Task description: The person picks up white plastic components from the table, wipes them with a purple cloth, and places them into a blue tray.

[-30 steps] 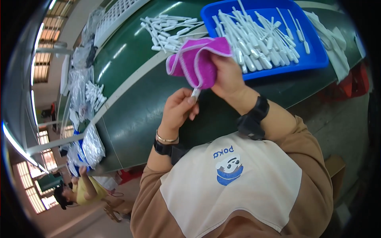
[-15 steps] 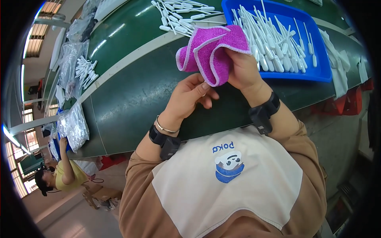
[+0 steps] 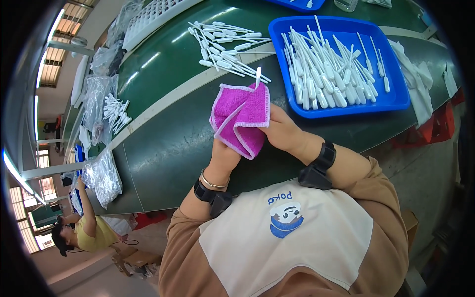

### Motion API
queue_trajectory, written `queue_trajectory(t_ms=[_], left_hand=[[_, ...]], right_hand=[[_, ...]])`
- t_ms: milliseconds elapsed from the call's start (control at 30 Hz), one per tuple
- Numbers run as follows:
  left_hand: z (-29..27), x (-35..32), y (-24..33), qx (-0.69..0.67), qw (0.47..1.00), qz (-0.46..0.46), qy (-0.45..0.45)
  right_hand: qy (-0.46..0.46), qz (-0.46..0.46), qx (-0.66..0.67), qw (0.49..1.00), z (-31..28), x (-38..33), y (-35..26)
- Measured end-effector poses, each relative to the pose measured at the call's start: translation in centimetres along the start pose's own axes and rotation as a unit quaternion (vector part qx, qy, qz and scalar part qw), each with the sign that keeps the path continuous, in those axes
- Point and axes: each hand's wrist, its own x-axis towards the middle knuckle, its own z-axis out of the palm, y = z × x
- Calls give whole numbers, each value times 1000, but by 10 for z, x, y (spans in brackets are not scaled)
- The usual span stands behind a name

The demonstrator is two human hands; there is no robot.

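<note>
Both hands hold a folded purple cloth (image 3: 241,119) above the green desk (image 3: 163,143). The left hand (image 3: 223,154) has its grip closed on the lower edge of the cloth. The right hand (image 3: 283,131) is closed on the cloth's right side. A white pipette (image 3: 258,76) sticks out from the top of the cloth, just beyond the right grip. A blue tray (image 3: 396,94) full of white pipettes lies further beyond the right hand, and loose pipettes (image 3: 225,44) lie beyond the left.

both hands (image 3: 252,143) on magenta cloth (image 3: 241,118) around white pipette (image 3: 258,76)
</note>
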Motion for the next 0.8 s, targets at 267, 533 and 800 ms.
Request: queue_trajectory(t_ms=[267, 533, 800], left_hand=[[-12, 0, 9, 220, 970, 54, -92], [3, -3, 7, 460, 875, 147, -44], [0, -4, 1, 199, 978, -31, -51]], right_hand=[[13, -27, -31, 999, 9, -5, 11], [188, -145, 168, 957, -11, 14, -9], [133, -200, -24, 970, -23, 1, -8]])
